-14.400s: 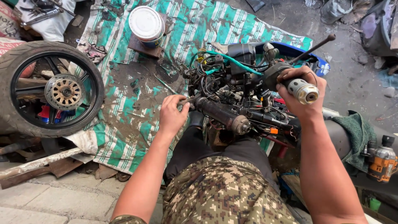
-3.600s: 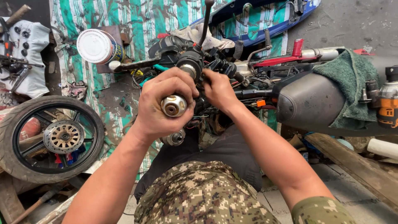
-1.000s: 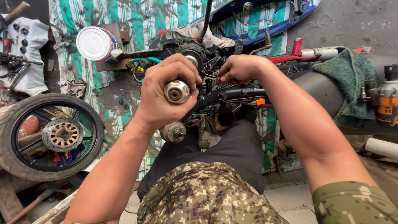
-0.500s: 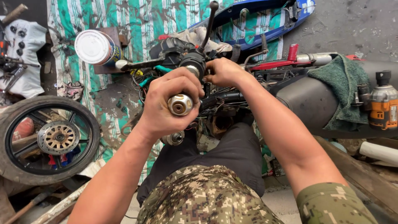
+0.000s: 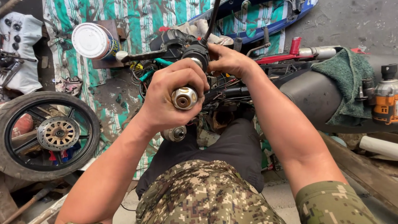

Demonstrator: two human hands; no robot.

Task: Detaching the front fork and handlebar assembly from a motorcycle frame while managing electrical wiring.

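1. Head view, the work in hand: the left hand (image 5: 172, 99) was wrapped tight around a handlebar grip, whose chrome bar end (image 5: 184, 98) poked out of the fist toward the camera. The right hand (image 5: 230, 61) rested on the black switch cluster (image 5: 196, 53) at the root of the bar, fingers pressed against it; whether it gripped anything there could not be told.

2. Head view, how far along: the motorcycle looked well stripped. Loose coloured wires (image 5: 143, 74) hung bare around the steering head, and a removed wheel (image 5: 47, 135) lay flat on the ground at left. A second chrome bar end (image 5: 178, 133) showed lower down, just under the left wrist. My reading was that the handlebar area was still mid-job, with wiring and covers yet to go back.

3. Head view, edges and room: a black lever (image 5: 145, 55) jutted left from the cluster, and a thin mirror stem (image 5: 213, 18) rose straight up beside the right hand, so space there was tight. A white-lidded can (image 5: 92, 40) stood apart on the striped tarp (image 5: 137, 16). At right, the dark tank (image 5: 317, 99) carried a green rag (image 5: 346, 79) and an orange bottle (image 5: 386, 99) close to its edge. The person's camouflage trousers (image 5: 199, 195) filled the foreground, leaving open room mainly to the left.
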